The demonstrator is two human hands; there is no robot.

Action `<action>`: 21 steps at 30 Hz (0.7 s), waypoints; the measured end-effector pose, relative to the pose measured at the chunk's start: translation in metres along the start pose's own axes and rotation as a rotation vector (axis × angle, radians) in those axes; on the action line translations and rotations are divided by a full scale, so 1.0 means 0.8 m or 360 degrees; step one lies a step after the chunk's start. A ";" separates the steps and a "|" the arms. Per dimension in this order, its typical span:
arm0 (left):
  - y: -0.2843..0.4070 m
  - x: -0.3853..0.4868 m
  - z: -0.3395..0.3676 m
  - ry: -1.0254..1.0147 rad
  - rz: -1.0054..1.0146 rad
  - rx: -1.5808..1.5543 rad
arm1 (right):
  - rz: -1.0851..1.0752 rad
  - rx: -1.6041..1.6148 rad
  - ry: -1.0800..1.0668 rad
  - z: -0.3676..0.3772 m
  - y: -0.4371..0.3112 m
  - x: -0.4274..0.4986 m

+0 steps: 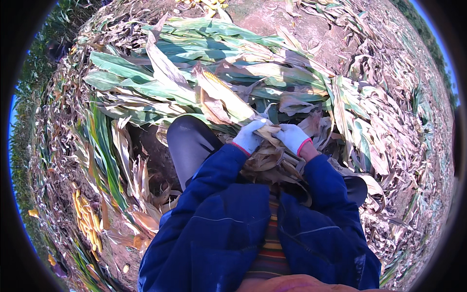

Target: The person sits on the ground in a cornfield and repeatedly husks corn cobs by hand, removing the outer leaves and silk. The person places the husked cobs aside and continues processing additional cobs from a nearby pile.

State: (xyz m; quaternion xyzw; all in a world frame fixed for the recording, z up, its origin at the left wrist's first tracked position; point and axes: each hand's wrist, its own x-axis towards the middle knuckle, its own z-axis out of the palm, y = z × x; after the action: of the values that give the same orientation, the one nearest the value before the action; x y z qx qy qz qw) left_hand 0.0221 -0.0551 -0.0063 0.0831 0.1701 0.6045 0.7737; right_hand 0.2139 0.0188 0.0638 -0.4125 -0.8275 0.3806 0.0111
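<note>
A corn ear (218,81) lies slantwise in front of me, its yellow kernels showing along one edge near the tip. Pale husk (233,104) still wraps most of it. My left hand (250,135), in a white knit glove with a red cuff, grips the base of the ear. Close beside it, my right hand (293,138), gloved the same way, pinches a strip of dry husk (270,132) at that base. Both hands are above my lap, between my knees. The fingertips are partly hidden by the husk.
Cut corn stalks with green leaves (204,43) lie crosswise before my knees. Husked yellow cobs (87,219) are heaped on the ground at left, and more cobs (209,5) lie at the far top. Dry husks (379,127) cover the ground at right. Standing plants (25,120) line the left edge.
</note>
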 end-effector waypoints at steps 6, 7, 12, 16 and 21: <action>-0.011 0.015 -0.005 0.0346 0.0110 0.0105 | -0.0175 0.0492 0.0585 -0.063 -0.053 0.044; -0.013 0.015 -0.002 0.0354 0.0134 0.0127 | -0.0186 0.0433 0.0713 -0.075 -0.075 0.063; -0.022 0.019 -0.015 0.0493 0.0373 0.1660 | -0.0365 -0.0173 0.0673 -0.052 -0.227 0.143; -0.041 0.040 -0.075 0.0214 0.0710 0.2338 | -0.0299 -0.0283 0.0408 -0.039 -0.297 0.200; -0.068 0.066 -0.136 0.0021 0.0964 0.2339 | -0.0529 -0.0731 0.0490 -0.016 -0.289 0.222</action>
State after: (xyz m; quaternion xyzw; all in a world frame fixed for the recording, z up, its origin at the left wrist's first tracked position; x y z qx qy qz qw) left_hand 0.0432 -0.0265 -0.1346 0.6115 0.4999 0.5221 0.3218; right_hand -0.0547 0.0637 0.1682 -0.3162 -0.9364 0.1101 0.1047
